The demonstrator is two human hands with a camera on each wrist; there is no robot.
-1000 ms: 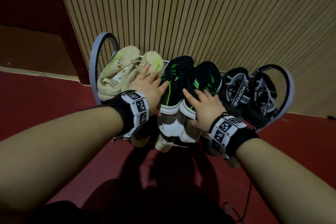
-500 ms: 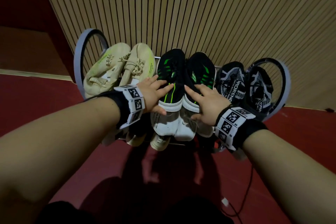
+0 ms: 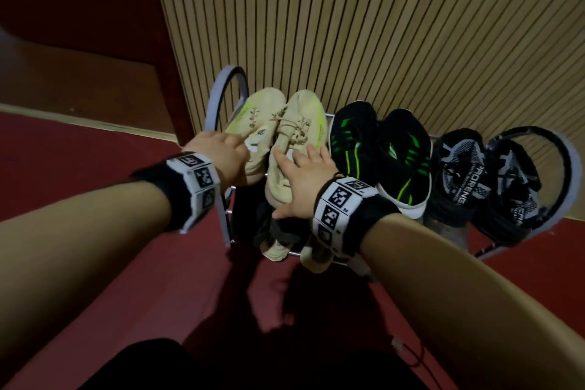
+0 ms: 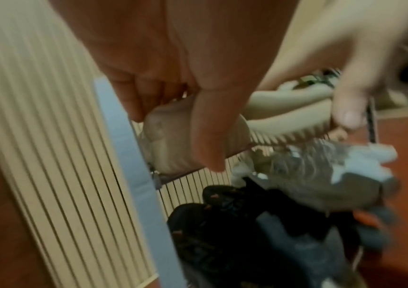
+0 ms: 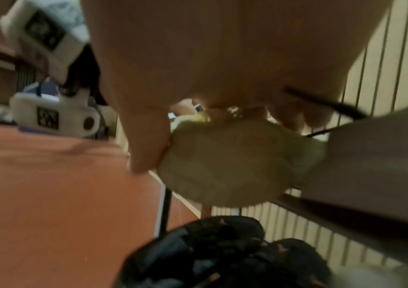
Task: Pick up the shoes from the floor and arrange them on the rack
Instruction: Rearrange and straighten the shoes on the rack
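A cream pair stands at the left end of the rack's [image 3: 218, 95] top shelf. My left hand [image 3: 232, 150] grips the heel of the left cream shoe [image 3: 262, 111]; the left wrist view shows that heel [image 4: 171, 152] between thumb and curled fingers [image 4: 136, 109]. My right hand [image 3: 297, 174] lies over the heel of the right cream shoe [image 3: 304, 117], thumb at its side. The right wrist view shows that thumb [image 5: 146, 148] against the same heel [image 5: 235, 165]. A black-and-green pair [image 3: 380, 149] fills the middle, a black-and-white patterned pair [image 3: 484, 174] the right end.
More shoes [image 3: 278, 250] sit on the lower shelf, dark ones [image 4: 222, 233] among them. A slatted wooden wall [image 3: 380, 25] stands right behind the rack. Red floor [image 3: 95, 152] spreads to the left and in front, with a thin cable [image 3: 411, 355] lying on it.
Both hands have left the black-and-green pair and moved left onto the heels of the cream pair. The view has swung, so the rack now sits further right.
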